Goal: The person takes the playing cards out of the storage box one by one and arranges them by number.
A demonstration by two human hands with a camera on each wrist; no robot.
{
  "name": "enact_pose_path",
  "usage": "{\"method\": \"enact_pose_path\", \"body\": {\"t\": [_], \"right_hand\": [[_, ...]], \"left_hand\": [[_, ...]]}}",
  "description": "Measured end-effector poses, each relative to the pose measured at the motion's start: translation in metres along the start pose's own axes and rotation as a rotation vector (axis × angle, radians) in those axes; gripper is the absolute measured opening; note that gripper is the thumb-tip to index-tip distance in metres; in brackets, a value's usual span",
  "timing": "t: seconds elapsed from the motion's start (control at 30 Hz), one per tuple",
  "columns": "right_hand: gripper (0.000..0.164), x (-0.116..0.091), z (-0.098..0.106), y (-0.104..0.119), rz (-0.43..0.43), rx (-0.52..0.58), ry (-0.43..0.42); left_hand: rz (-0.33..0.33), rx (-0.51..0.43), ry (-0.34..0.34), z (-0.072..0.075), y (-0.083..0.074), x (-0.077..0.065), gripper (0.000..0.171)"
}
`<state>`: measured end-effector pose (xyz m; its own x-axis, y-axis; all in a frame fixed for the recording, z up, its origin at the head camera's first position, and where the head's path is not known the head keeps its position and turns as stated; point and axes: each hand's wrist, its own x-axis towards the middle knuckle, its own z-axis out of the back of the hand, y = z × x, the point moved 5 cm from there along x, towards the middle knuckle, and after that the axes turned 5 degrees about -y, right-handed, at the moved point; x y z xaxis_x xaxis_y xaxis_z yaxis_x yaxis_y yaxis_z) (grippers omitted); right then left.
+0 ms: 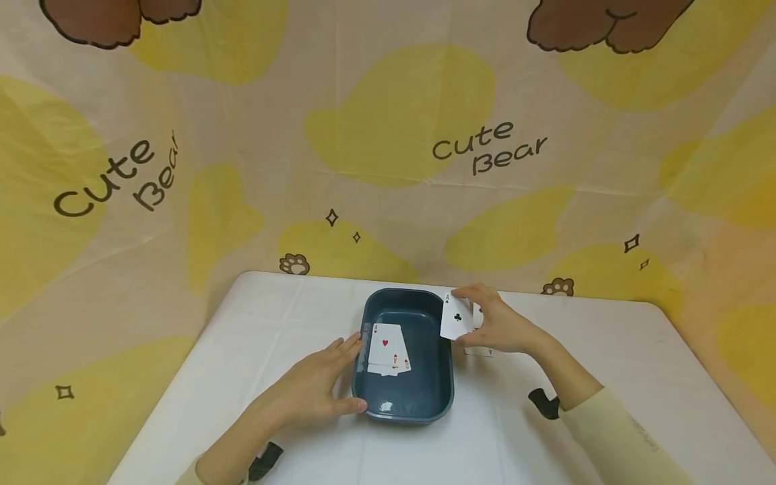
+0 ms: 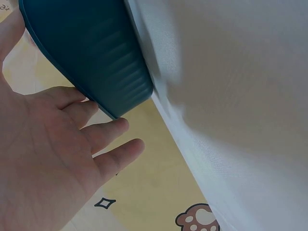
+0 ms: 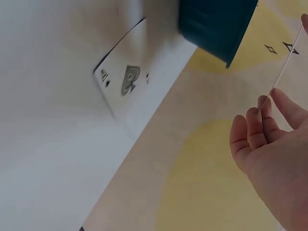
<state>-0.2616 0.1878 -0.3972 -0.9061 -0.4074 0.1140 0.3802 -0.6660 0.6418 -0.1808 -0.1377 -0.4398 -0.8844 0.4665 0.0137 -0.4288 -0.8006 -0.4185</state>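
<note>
A dark blue rectangular dish [image 1: 427, 377] stands on the table, holding a small fanned stack of playing cards [image 1: 383, 356], an ace of hearts on top. My left hand [image 1: 312, 387] rests against the dish's left side, fingers relaxed along the rim. Above the right rim, my right hand [image 1: 503, 325] pinches an ace of clubs [image 1: 453, 325] by its edges between thumb and fingers; the right wrist view shows that card edge-on. Beneath the right hand, another ace [image 3: 130, 79] with a large spade lies face up on the table, partly hidden in the head view.
A white cloth covers the table [image 1: 582, 391], whose far edge runs just behind the dish. A patterned curtain [image 1: 388, 135] with yellow blotches and lettering hangs behind it. Black straps [image 1: 544, 404] show at both wrists.
</note>
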Motion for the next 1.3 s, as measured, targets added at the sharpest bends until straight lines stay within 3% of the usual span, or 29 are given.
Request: {"method": "enact_pose_path", "body": {"t": [0.77,1.3], "right_hand": [[0.082,-0.026,0.034,-0.052,-0.043,-0.076,-0.018],[0.088,-0.040,0.036,-0.085,-0.129,-0.036,0.029]], "left_hand": [[0.004,0.000,0.008,0.000,0.000,0.000,0.101],[-0.003,0.003,0.006,0.001,0.000,-0.001,0.101]]}}
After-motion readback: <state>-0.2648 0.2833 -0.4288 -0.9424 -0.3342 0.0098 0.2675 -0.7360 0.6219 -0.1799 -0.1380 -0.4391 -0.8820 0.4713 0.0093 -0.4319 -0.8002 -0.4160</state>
